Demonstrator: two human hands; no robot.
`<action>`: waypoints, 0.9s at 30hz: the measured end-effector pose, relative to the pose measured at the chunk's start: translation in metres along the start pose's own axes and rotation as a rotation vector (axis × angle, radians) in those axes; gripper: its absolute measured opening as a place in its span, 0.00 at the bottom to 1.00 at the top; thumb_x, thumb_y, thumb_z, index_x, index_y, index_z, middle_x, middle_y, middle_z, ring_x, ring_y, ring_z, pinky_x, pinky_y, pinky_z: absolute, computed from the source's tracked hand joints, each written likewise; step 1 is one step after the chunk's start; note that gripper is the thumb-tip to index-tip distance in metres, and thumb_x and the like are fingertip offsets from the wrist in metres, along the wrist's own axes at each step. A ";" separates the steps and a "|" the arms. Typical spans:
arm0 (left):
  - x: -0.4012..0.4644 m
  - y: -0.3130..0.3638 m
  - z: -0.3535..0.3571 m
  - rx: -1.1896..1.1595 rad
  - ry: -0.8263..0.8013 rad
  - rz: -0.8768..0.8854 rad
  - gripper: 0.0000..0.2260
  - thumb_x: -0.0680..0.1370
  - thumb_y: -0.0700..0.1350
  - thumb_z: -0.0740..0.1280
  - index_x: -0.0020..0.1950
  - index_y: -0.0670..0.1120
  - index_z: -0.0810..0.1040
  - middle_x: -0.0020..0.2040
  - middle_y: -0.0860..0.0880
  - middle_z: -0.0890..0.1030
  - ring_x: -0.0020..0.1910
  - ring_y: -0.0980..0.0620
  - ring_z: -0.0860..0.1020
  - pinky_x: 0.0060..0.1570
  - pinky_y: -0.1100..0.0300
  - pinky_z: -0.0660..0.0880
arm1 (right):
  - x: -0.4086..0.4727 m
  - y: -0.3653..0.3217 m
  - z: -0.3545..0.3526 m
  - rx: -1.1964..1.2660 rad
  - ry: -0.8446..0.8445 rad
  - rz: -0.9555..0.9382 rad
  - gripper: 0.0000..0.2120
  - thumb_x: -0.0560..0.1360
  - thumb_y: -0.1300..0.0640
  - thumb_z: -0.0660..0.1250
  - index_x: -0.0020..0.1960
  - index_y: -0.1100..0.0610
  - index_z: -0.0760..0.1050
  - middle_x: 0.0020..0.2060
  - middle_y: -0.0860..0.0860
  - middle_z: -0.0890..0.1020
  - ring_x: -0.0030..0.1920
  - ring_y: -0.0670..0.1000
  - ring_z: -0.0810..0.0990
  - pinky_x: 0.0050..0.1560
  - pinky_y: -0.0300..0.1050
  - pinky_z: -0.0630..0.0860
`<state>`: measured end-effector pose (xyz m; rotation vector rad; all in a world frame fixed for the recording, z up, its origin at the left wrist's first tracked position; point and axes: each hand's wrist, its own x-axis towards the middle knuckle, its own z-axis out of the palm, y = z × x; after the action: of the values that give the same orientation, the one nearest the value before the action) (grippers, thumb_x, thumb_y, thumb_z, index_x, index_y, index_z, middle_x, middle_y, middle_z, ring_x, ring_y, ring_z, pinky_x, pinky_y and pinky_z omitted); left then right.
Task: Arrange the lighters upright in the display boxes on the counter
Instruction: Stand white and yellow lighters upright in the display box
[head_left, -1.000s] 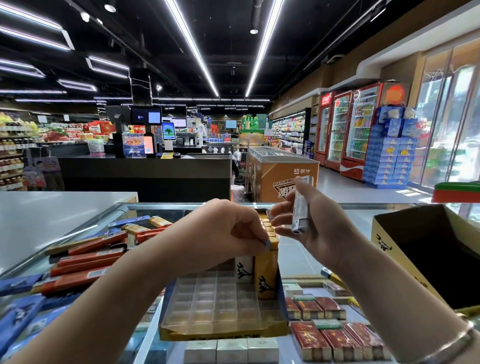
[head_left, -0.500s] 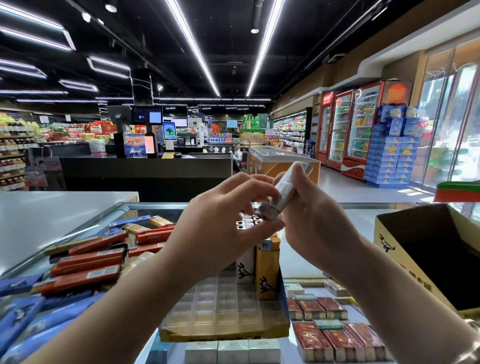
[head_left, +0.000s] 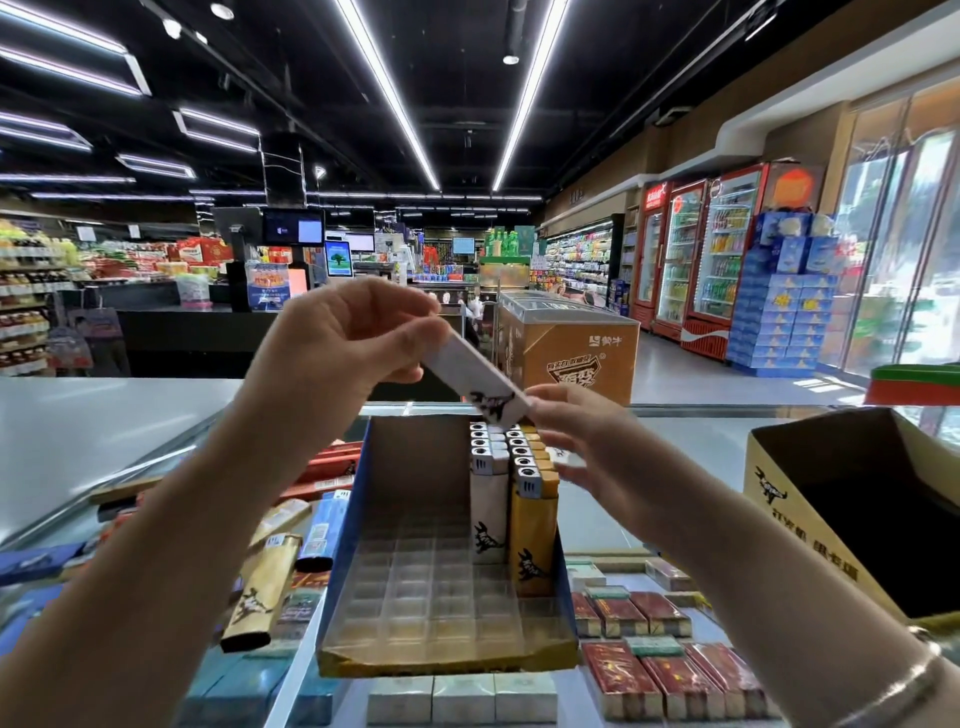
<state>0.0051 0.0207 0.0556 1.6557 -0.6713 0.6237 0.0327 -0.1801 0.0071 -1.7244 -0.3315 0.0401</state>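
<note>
A light, rigid, smooth-sided white lighter (head_left: 475, 378) is pinched at its upper end by the left hand (head_left: 343, 348) and steadied at its base by right hand (head_left: 582, 441) fingertips, mid-body judged the safest hold.

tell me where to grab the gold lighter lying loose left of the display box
Pinch the gold lighter across its narrow sides near mid-body, coming from above. It lies flat and slanted on the glass counter, dark base toward the camera, beside the blue lighter.

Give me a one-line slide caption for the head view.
Left hand holds a white lighter tilted above the display box; right hand touches its lower end.
</note>
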 end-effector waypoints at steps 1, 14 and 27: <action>0.001 0.000 -0.004 0.002 -0.065 -0.042 0.07 0.64 0.47 0.70 0.41 0.49 0.80 0.36 0.52 0.84 0.35 0.57 0.81 0.35 0.67 0.78 | 0.000 0.002 0.002 -0.017 -0.019 0.017 0.12 0.75 0.52 0.66 0.57 0.51 0.71 0.56 0.52 0.76 0.58 0.52 0.73 0.54 0.47 0.71; -0.011 -0.020 0.020 0.535 -0.446 0.109 0.09 0.67 0.48 0.75 0.37 0.61 0.78 0.35 0.59 0.80 0.35 0.61 0.78 0.37 0.65 0.77 | -0.001 0.003 0.003 -0.044 -0.013 0.035 0.15 0.74 0.59 0.67 0.59 0.50 0.69 0.52 0.50 0.76 0.55 0.52 0.75 0.64 0.58 0.69; -0.015 -0.019 0.031 0.783 -0.539 0.258 0.14 0.70 0.51 0.72 0.33 0.61 0.67 0.41 0.60 0.72 0.38 0.62 0.73 0.37 0.69 0.71 | 0.000 0.003 0.002 -0.079 -0.034 0.061 0.15 0.74 0.59 0.66 0.59 0.49 0.68 0.55 0.53 0.75 0.58 0.54 0.74 0.64 0.58 0.69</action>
<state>0.0098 -0.0052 0.0268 2.5373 -1.1331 0.6708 0.0331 -0.1787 0.0036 -1.8137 -0.3086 0.1024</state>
